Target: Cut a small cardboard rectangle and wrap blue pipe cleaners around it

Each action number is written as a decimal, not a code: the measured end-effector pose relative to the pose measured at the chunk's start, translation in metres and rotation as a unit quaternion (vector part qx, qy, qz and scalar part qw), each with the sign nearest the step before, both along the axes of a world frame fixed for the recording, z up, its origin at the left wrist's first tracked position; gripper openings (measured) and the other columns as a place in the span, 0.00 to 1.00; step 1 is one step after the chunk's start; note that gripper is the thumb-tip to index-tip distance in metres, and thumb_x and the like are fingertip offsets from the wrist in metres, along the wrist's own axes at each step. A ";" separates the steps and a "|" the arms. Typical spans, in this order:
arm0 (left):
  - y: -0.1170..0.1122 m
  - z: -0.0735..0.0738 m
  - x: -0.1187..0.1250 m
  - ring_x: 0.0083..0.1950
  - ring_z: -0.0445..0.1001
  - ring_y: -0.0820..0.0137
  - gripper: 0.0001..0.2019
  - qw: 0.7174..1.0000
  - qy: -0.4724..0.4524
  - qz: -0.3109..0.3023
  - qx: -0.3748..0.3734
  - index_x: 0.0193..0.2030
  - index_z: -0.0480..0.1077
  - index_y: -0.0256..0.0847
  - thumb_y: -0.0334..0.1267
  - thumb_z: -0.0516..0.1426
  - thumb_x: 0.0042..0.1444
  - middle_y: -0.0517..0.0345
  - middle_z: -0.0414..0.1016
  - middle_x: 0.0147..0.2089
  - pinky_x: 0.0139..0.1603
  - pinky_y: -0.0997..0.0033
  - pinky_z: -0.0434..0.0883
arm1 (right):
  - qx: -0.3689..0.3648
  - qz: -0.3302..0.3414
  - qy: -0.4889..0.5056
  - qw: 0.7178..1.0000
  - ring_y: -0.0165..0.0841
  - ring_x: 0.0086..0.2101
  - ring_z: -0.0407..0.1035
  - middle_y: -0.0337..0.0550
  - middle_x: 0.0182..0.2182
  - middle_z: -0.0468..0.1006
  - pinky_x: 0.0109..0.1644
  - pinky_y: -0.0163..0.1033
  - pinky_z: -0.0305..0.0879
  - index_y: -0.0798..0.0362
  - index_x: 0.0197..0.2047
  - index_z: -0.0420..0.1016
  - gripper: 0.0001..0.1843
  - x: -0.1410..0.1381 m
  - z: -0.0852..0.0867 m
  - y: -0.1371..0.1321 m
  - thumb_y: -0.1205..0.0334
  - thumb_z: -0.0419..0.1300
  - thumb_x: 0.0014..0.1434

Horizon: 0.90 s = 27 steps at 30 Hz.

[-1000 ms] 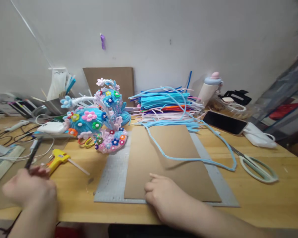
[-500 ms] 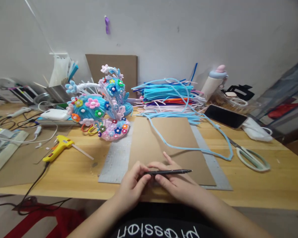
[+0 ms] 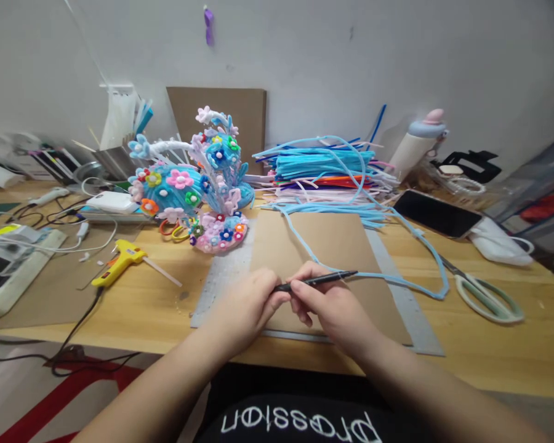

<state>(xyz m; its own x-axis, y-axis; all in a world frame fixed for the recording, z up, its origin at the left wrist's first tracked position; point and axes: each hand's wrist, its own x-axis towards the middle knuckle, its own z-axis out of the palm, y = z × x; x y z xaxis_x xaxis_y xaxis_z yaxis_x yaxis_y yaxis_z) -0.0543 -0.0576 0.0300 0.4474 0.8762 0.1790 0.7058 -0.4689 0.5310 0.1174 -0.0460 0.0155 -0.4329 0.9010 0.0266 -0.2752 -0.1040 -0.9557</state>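
My left hand (image 3: 247, 304) and my right hand (image 3: 325, 304) are together over the near edge of a brown cardboard sheet (image 3: 323, 246). Both are closed on a thin black pen (image 3: 323, 280) held level, its tip pointing right. The left pinches its left end and the right fingers grip its middle. The cardboard lies on a grey cutting mat (image 3: 221, 283). A long light-blue pipe cleaner (image 3: 397, 280) loops across the cardboard.
A pipe-cleaner flower model (image 3: 194, 184) stands left of the mat, a yellow glue gun (image 3: 117, 263) nearer left. A stack of pipe cleaners (image 3: 323, 169), a bottle (image 3: 418, 144), a phone (image 3: 436, 212) and scissors (image 3: 484, 295) lie to the right. Cables clutter the left.
My left hand carried the pen from the far left of the table to the middle. My right hand lifted off the cardboard and took hold of it; both hands rose slightly.
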 end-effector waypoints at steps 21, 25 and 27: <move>-0.005 -0.058 -0.093 0.40 0.69 0.63 0.16 0.955 0.119 0.266 0.053 0.45 0.73 0.44 0.47 0.49 0.60 0.53 0.69 0.37 0.41 0.64 0.66 | 0.294 0.134 -0.257 0.911 0.37 0.55 0.63 0.45 0.49 0.74 0.60 0.52 0.54 0.47 0.50 0.67 0.13 0.028 -0.020 0.000 0.64 0.47 0.65; -0.005 -0.067 -0.092 0.40 0.70 0.63 0.15 0.943 0.155 0.290 0.061 0.45 0.75 0.46 0.46 0.50 0.59 0.53 0.70 0.38 0.41 0.65 0.67 | 0.317 0.203 -0.333 0.864 0.34 0.57 0.60 0.42 0.48 0.75 0.64 0.52 0.43 0.45 0.53 0.65 0.15 0.022 -0.028 0.001 0.65 0.46 0.65; -0.004 -0.069 -0.091 0.40 0.70 0.63 0.15 0.942 0.153 0.293 0.064 0.45 0.74 0.46 0.46 0.50 0.59 0.53 0.70 0.39 0.41 0.65 0.67 | 0.325 0.209 -0.352 0.852 0.33 0.57 0.60 0.41 0.48 0.75 0.65 0.51 0.42 0.45 0.55 0.64 0.16 0.022 -0.032 0.003 0.65 0.46 0.65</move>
<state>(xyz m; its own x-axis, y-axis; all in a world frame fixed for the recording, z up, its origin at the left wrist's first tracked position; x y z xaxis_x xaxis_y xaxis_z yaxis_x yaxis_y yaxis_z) -0.1458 -0.0613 -0.0387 -0.0591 0.9685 0.2417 0.9739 0.0028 0.2269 0.1392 -0.0431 -0.0164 -0.8276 0.5579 0.0614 0.3222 0.5618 -0.7619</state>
